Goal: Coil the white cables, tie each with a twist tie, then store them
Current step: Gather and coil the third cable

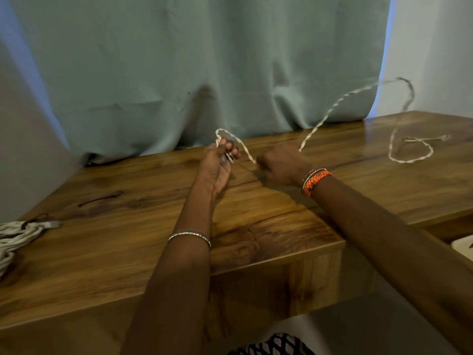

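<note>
White cable (330,108) — pinched in both hands' fingers (231,147) — long axis up-right from table (256,221).

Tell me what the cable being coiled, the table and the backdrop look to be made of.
Cable: a twisted or braided white cover, judging by its spiral ridges; probably fabric, matte.
Table: wood or a wood-look laminate, with brown grain, dark knots and a slight sheen near the far right.
Curtain: soft woven cloth, pale grey-green, hanging in folds and bunching on the tabletop.
</note>
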